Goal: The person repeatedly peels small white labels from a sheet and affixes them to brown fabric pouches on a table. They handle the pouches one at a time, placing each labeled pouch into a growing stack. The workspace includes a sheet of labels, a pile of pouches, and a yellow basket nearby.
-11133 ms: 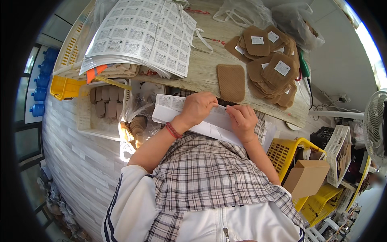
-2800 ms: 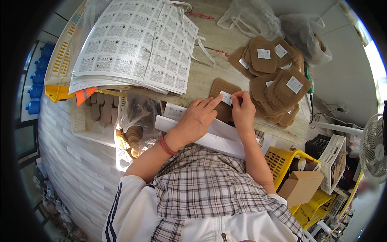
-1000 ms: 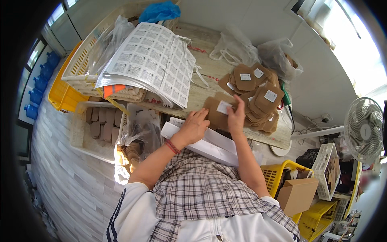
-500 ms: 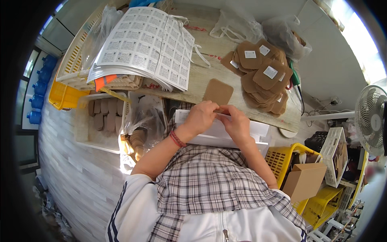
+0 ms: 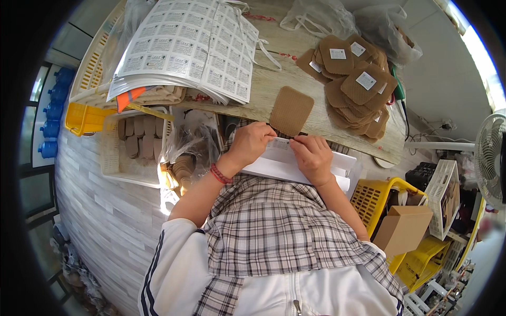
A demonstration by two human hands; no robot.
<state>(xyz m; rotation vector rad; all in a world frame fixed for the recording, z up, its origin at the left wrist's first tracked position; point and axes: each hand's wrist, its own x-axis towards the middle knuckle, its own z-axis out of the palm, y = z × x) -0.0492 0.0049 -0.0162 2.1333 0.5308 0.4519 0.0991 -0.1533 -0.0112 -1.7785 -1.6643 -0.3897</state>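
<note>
Both my hands are at the table's front edge, closed at the fingertips on a small white printed label (image 5: 281,142). My left hand (image 5: 250,143) pinches its left end, and my right hand (image 5: 313,158) pinches the right end. Just beyond the fingertips, a brown textured pad (image 5: 292,109) with rounded corners lies on the table, with no label visible on it. White folded paper or card (image 5: 282,167) sits beneath my hands over my lap, partly hidden by them. To the right is a heap of similar brown pads (image 5: 363,95), several bearing white labels.
A thick stack of printed label sheets (image 5: 184,47) rests on a cream basket at the left of the wooden table (image 5: 253,108). Clear plastic bags (image 5: 321,18) lie at the back. Below left stands a white crate (image 5: 118,163) of brown pieces; a yellow basket (image 5: 371,197) stands right.
My hands have drawn slightly apart and nearer to me, so the label between them now shows. More of the brown pad is exposed. The whole view has shifted slightly.
</note>
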